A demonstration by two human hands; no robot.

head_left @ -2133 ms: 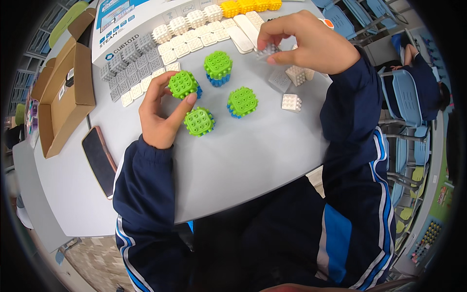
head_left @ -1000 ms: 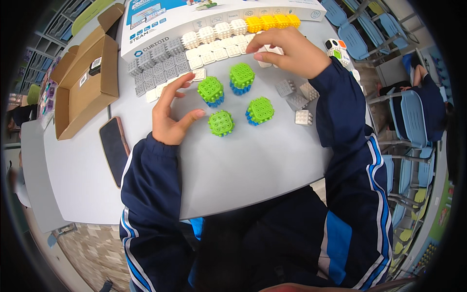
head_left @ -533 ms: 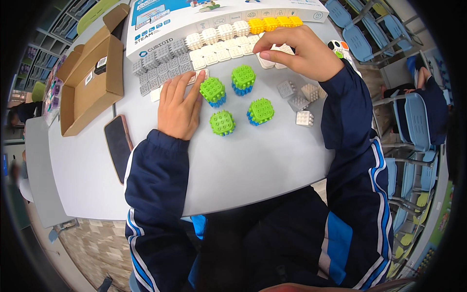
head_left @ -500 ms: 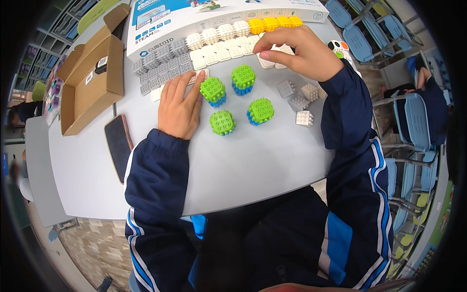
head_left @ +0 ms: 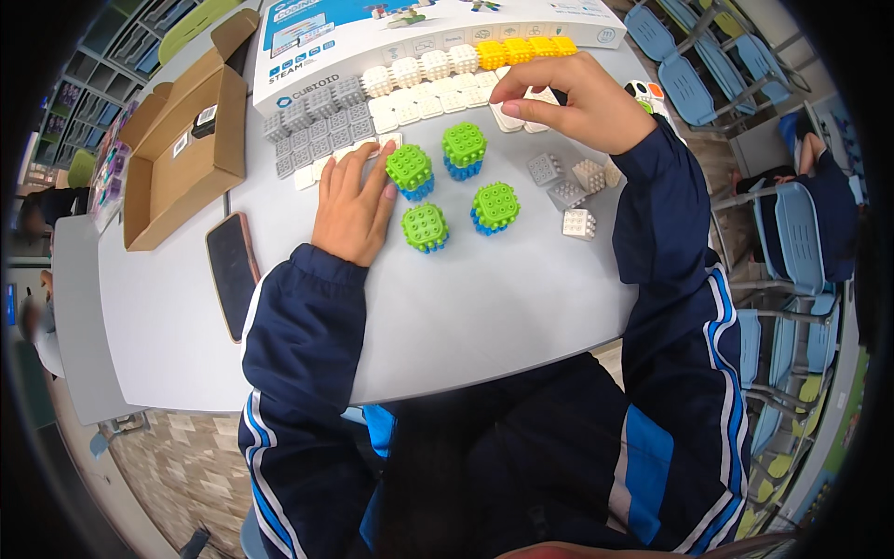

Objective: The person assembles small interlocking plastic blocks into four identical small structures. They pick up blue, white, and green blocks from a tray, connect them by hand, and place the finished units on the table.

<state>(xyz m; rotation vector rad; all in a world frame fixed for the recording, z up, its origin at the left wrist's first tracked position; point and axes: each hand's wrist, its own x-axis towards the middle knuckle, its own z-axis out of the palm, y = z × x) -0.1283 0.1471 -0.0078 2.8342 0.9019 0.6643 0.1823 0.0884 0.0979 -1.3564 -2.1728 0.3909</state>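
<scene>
My left hand lies on the table with its fingers spread, the fingertips at a row of flat white tiles. Its index finger is close beside a green studded cube stacked on a blue one. Three more green cubes stand nearby, including one at the back and one at the front right, with blue below them. Over at the right, my right hand bends its thumb and index finger together at a white tile; its other fingers are partly hidden.
Grey cubes, white cubes and yellow cubes line up before a large printed box. Loose grey and white cubes lie at right. An open cardboard box and a phone are at left.
My left hand's fingers have bent and parted slightly at the white tiles. My right hand keeps almost the same pose. The whole view has shifted a little.
</scene>
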